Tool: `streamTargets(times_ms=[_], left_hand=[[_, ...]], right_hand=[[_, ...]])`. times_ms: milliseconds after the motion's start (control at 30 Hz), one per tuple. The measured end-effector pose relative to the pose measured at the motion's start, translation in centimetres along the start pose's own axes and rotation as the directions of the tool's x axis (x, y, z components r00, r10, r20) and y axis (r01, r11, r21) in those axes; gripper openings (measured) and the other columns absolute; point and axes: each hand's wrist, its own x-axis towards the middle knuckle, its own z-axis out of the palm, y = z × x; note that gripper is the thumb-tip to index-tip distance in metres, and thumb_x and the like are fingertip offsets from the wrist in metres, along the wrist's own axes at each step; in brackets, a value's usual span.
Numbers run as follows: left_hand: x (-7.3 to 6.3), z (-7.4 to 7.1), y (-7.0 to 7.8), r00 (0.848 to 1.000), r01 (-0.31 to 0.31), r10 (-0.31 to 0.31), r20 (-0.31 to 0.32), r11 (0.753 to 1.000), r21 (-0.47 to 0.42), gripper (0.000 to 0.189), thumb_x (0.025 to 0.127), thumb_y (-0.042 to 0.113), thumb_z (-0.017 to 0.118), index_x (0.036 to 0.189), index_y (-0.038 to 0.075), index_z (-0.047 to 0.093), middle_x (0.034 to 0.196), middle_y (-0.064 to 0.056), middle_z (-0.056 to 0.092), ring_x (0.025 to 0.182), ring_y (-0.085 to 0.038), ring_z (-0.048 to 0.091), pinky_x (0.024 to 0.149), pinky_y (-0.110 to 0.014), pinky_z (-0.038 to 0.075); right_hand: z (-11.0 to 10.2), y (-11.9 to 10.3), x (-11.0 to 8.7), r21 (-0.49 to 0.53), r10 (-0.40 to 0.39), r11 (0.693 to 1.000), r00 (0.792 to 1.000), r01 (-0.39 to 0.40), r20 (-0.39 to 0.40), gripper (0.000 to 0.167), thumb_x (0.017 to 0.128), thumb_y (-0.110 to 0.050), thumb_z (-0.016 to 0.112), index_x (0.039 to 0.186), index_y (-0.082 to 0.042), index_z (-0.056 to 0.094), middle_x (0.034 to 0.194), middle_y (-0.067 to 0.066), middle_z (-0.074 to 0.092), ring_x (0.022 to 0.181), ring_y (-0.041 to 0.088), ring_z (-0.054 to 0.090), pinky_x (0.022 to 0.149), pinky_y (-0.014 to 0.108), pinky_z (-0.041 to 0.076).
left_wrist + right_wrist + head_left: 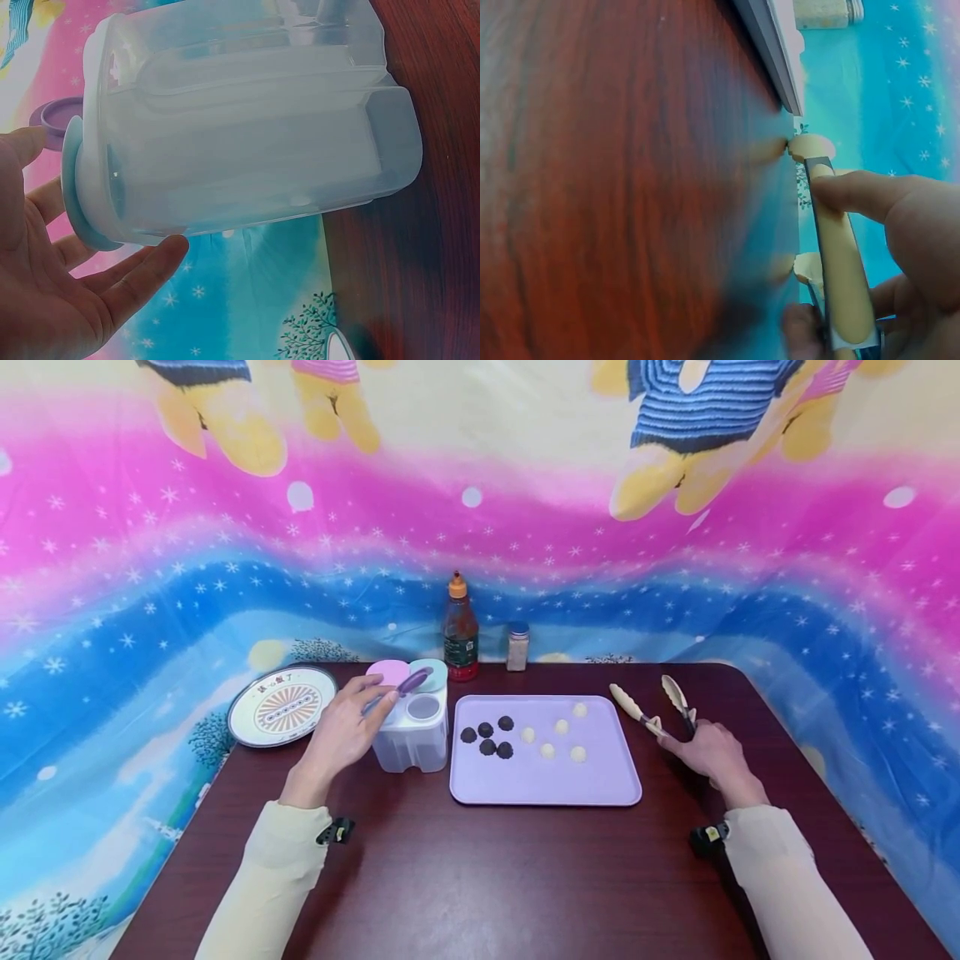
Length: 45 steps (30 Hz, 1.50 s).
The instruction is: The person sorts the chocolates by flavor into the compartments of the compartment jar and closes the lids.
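A purple lid [415,681] is pinched in my left hand [347,722], tilted above a clear four-part container [408,750]. The container's front right opening [423,707] is uncovered. Behind it are a pink lid [388,672] and a teal lid [429,673]; my hand hides much of the front left part. Another lid, pale teal [73,176], lies against my fingers in the left wrist view. On the right, my right hand [712,752] grips tongs [841,262] by their beige handles, tips spread and pointing away from me beside the tray.
A lilac tray [540,789] holds several dark round pieces [486,729] and several pale ones [562,727]. Behind stand a sauce bottle [461,639] and a small blue-capped jar [517,649]. A patterned plate [255,732] lies left of the container on the dark table [480,877].
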Motion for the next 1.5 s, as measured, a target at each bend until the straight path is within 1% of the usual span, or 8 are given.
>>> streamTargets(times_ms=[100,233,300,467,667,1033,1267,1500], left_hand=[[0.1,0.0,0.0,1.0,-0.001,0.001,-0.001,1.0,0.001,0.061,0.104,0.054,0.041,0.131,0.005,0.064,0.15,-0.014,0.049,0.139,-0.037,0.045,0.117,-0.056,0.033],[0.1,-0.1,0.0,1.0,0.0,0.0,-0.003,1.0,-0.001,0.061,0.103,0.054,0.041,0.132,0.005,0.064,0.15,-0.014,0.049,0.139,-0.037,0.045,0.116,-0.056,0.033],[0.1,0.0,0.0,1.0,0.001,-0.001,-0.002,1.0,-0.002,0.061,0.103,0.054,0.041,0.133,0.005,0.063,0.15,-0.014,0.048,0.139,-0.037,0.045,0.116,-0.056,0.033],[0.0,0.0,-0.1,1.0,0.001,-0.001,0.0,1.0,-0.007,0.06,0.104,0.053,0.041,0.132,0.005,0.064,0.151,-0.014,0.048,0.138,-0.037,0.045,0.116,-0.056,0.034],[0.0,0.1,0.0,1.0,0.002,-0.002,-0.005,1.0,-0.004,0.059,0.104,0.052,0.042,0.131,0.005,0.065,0.15,-0.013,0.049,0.138,-0.036,0.046,0.116,-0.055,0.035],[0.0,0.1,-0.1,1.0,-0.003,0.003,-0.012,1.0,0.008,0.058,0.104,0.053,0.042,0.13,0.007,0.066,0.149,-0.012,0.05,0.138,-0.035,0.047,0.115,-0.055,0.036],[0.0,0.2,-0.2,1.0,-0.008,0.008,-0.015,1.0,0.016,0.058,0.104,0.051,0.042,0.129,0.006,0.066,0.149,-0.013,0.05,0.138,-0.036,0.047,0.115,-0.054,0.035],[0.1,0.2,-0.2,1.0,-0.007,0.007,-0.009,1.0,0.013,0.058,0.104,0.051,0.041,0.13,0.005,0.065,0.15,-0.014,0.049,0.138,-0.037,0.046,0.115,-0.056,0.035]], right_hand=[[0.1,0.1,0.1,0.007,0.008,1.0,1.0,-0.008,0.008,0.095,0.09,-0.064,0.056,0.129,0.022,0.043,0.111,0.038,0.051,0.09,0.045,0.054,0.073,0.053,0.049],[0.1,0.2,0.1,0.02,0.012,1.0,1.0,-0.012,-0.011,0.099,0.09,-0.066,0.055,0.132,0.023,0.04,0.115,0.04,0.048,0.098,0.05,0.051,0.083,0.062,0.046],[0.1,0.2,0.1,0.025,0.022,0.999,1.0,-0.022,-0.02,0.103,0.089,-0.069,0.054,0.134,0.022,0.038,0.116,0.04,0.047,0.101,0.052,0.05,0.086,0.065,0.045],[0.1,0.1,-0.2,0.04,0.066,0.997,0.998,-0.065,-0.024,0.107,0.086,-0.075,0.054,0.137,0.018,0.038,0.117,0.037,0.047,0.098,0.051,0.053,0.078,0.063,0.047],[0.1,0.2,-0.3,0.039,0.069,0.997,0.997,-0.068,-0.036,0.109,0.085,-0.076,0.055,0.136,0.019,0.038,0.116,0.037,0.047,0.094,0.05,0.053,0.076,0.061,0.048],[0.1,-0.1,-0.5,0.048,0.01,0.999,0.993,-0.004,-0.122,0.105,0.085,-0.076,0.054,0.13,0.018,0.044,0.11,0.035,0.051,0.091,0.049,0.056,0.071,0.059,0.047],[-0.3,-1.4,-0.9,0.025,-0.041,0.999,0.988,0.046,-0.148,0.106,0.086,-0.074,0.055,0.141,0.016,0.038,0.125,0.041,0.049,0.107,0.058,0.053,0.083,0.067,0.046],[-0.8,-3.0,-1.1,-0.01,-0.077,0.997,0.984,0.076,-0.162,0.103,0.085,-0.075,0.056,0.143,0.008,0.04,0.129,0.038,0.052,0.111,0.057,0.053,0.081,0.066,0.046]])
